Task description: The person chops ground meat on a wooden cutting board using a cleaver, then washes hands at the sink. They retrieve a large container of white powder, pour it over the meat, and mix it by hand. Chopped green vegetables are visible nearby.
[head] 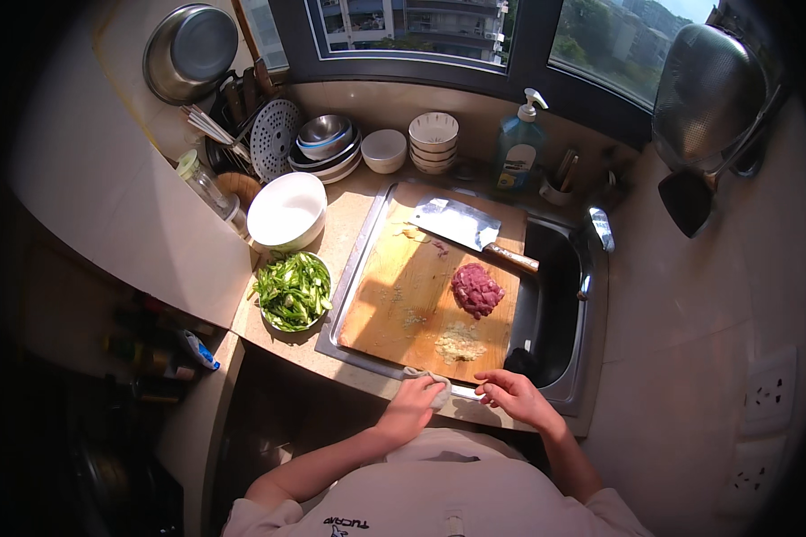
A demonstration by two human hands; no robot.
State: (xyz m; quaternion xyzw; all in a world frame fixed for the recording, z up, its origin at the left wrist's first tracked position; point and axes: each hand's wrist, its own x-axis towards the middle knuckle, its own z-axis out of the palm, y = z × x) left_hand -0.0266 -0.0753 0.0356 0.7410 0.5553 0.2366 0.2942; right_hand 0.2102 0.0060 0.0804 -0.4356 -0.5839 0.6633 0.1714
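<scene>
My left hand [408,408] presses down on a pale cloth [441,396] at the front edge of the counter. To its right, my right hand [514,399] hovers by the sink's front rim, fingers apart and nothing seen in them. Before me a wooden cutting board [383,295] lies over the left part of the sink. On it are a pile of chopped garlic [461,344], nearest my hands, and a mound of sliced raw meat [477,290]. A cleaver [458,222] rests flat at the far side, its wooden handle pointing right over the sink.
Left of the board stand a bowl of sliced green peppers [294,293] and a white bowl [287,209]. Stacked bowls [434,144] and a blue pump bottle [518,151] line the back wall. The steel sink [556,288] and faucet [591,248] are at right.
</scene>
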